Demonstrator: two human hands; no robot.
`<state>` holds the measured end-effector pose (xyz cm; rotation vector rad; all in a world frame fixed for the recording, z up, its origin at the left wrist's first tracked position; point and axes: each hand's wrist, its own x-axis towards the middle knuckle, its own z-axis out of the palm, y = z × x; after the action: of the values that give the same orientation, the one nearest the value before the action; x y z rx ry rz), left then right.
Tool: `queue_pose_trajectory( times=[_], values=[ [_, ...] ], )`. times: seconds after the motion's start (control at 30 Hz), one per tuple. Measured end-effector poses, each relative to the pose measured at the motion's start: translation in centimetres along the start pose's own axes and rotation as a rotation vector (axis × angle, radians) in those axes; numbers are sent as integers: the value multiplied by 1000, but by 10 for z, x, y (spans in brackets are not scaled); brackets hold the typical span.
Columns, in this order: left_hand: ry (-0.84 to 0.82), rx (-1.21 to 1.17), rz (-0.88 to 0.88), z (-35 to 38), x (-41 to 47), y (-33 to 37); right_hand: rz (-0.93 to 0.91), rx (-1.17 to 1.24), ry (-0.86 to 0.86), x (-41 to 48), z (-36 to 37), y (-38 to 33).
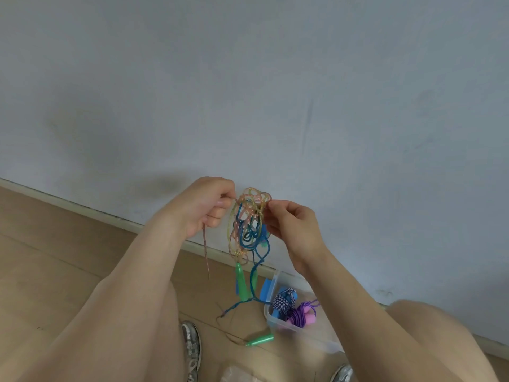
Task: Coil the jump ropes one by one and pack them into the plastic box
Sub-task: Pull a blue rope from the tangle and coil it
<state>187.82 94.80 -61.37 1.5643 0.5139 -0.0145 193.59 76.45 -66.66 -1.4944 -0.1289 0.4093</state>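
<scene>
A tangle of jump ropes (249, 221), pink-yellow and blue strands knotted together, hangs in the air in front of a wall. My left hand (205, 206) pinches a pink strand at the tangle's upper left, with a loose end trailing down below the hand. My right hand (292, 230) pinches the tangle's upper right side. Green handles (242, 282) dangle under the knot. Another green handle (260, 340) lies on the floor. The clear plastic box (305, 336) stands on the floor below my right arm, holding a coiled blue-white rope (283, 300) and a purple rope (300, 315).
A pale wall with a skirting board (115, 217) runs diagonally behind the hands. The wood floor (49, 266) spreads to the left. My shoes (191, 351) and knees show at the bottom of the view. Blue plastic pieces (266, 289) lean on the box's left rim.
</scene>
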Motion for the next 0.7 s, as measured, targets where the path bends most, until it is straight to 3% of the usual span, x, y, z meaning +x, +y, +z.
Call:
queue_pose_trajectory(
  times=[0.1, 0.23, 0.37, 0.47, 0.57, 0.7],
  values=[
    [56, 83, -12, 0, 5, -5, -44, -21, 103, 0, 1, -3],
    [175, 367, -2, 1, 8, -17, -79, 44, 181, -2, -2, -10],
    [188, 598, 26, 6, 6, -22, -268, -205, 312, -1, -3, -6],
    [206, 727, 50, 9, 12, -22, -265, -37, 343, -1, -4, -11],
    [137, 485, -61, 13, 15, -19, -171, 229, 269, -3, -7, -21],
    [-21, 42, -169, 16, 9, -10, -73, 344, 133, -3, -14, -30]
  ],
)
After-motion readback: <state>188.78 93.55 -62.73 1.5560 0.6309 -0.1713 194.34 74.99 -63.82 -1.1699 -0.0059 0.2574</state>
